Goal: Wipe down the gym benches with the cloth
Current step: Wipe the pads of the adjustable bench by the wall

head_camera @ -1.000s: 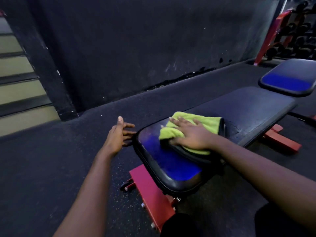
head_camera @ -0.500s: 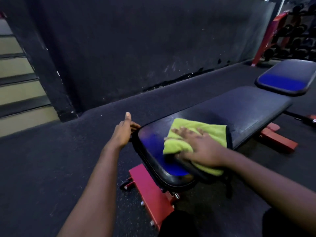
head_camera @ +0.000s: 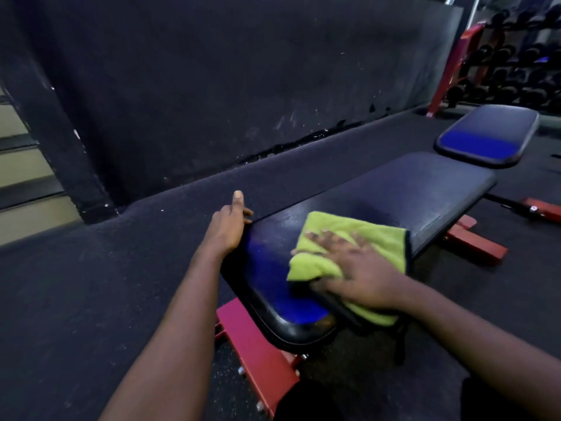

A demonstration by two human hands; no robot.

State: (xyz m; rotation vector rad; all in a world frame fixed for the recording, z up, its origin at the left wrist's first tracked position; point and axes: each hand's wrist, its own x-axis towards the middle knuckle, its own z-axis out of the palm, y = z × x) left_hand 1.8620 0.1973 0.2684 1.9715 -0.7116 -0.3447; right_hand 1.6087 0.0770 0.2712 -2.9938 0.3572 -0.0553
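Grip, right: the cloth (head_camera: 376,235) is pressed flat under the spread, straight fingers of the right hand (head_camera: 361,278); nothing is clenched, so pressure is spread for wiping.
Grip, left: the left hand (head_camera: 227,229) is laid open against the pad's left edge, thumb raised; a brace is judged.
Cloth position: near end of the bench (head_camera: 409,189), overhanging its right edge.
Outstanding: the second bench (head_camera: 485,135), far right, is judged unwiped.
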